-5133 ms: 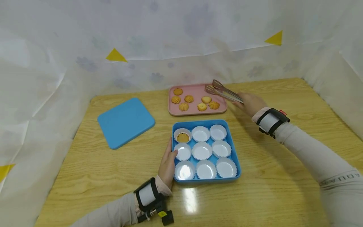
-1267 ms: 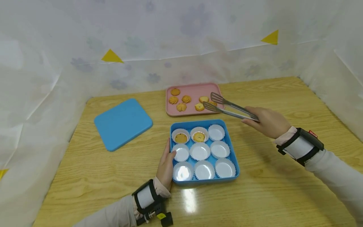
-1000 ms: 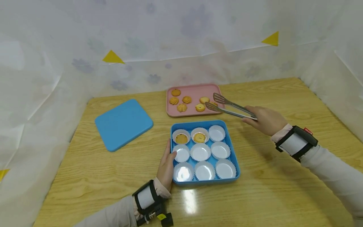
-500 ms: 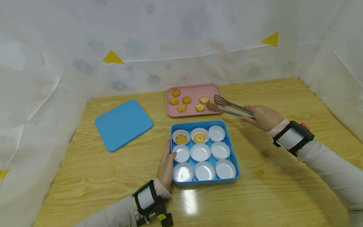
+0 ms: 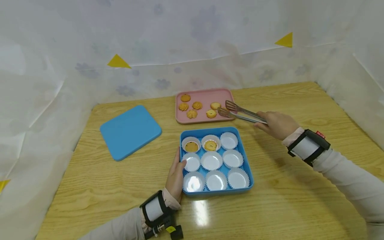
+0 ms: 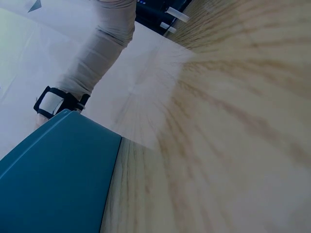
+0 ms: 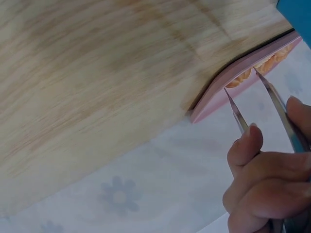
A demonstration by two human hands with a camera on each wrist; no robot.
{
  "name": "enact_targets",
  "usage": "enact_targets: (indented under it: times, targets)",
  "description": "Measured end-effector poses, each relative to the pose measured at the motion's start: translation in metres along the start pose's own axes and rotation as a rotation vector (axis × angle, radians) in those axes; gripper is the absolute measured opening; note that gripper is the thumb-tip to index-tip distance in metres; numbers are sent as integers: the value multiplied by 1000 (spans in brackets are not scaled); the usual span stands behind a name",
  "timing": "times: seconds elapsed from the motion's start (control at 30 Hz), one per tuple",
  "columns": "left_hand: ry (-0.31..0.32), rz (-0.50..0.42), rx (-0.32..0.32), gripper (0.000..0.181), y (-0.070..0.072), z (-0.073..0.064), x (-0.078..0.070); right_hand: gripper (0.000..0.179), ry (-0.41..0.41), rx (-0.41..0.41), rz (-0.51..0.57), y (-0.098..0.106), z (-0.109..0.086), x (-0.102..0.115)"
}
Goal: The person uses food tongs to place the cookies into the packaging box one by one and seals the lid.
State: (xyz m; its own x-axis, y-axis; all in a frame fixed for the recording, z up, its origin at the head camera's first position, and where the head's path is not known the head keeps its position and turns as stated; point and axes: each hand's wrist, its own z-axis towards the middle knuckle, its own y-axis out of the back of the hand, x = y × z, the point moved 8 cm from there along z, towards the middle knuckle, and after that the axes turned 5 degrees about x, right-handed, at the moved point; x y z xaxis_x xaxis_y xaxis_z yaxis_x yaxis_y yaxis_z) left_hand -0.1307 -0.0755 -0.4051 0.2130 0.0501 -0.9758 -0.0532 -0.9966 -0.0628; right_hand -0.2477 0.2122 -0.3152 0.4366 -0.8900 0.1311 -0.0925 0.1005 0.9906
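My left hand grips the left side of a blue box, thumb over the rim. Inside are rows of white paper cups. A round brown cookie sits in the back left cup and a paler cookie in the back middle one; the others hold nothing. My right hand holds metal tongs at the pink tray's front right corner. Their spread tips straddle a cookie, mostly hidden by them in the head view.
Several more cookies lie on the pink tray. A flat blue lid rests on the wooden table to the left of the box. White sheeting with yellow triangles stands behind and at the sides.
Since the oldest frame, the back middle cup has gained a cookie, and the tongs have shifted from the tray's back right to its front right. Lately their arms have drawn slightly closer together.
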Motion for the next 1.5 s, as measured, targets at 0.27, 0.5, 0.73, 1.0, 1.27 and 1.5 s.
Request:
enact_targets:
  times: [0.27,0.5,0.73,1.0,1.27,1.5]
  targets:
    - [6,3,-1,57,-1,0,-1,44,5,-32,24,-3,-6,-3]
    - [2,13,0,57,-1,0,-1,37,32,-57,39,4,-14,0]
    - [-4,6,6,58,-2,0,-2,35,59,-78,38,18,-29,8]
    - [5,5,2,58,-2,1,-2,30,105,-142,26,35,-55,21]
    - [37,10,-18,58,0,0,0,34,133,-179,-24,46,-87,35]
    - [40,17,-16,58,1,-1,-1,35,208,-228,-127,52,-107,51]
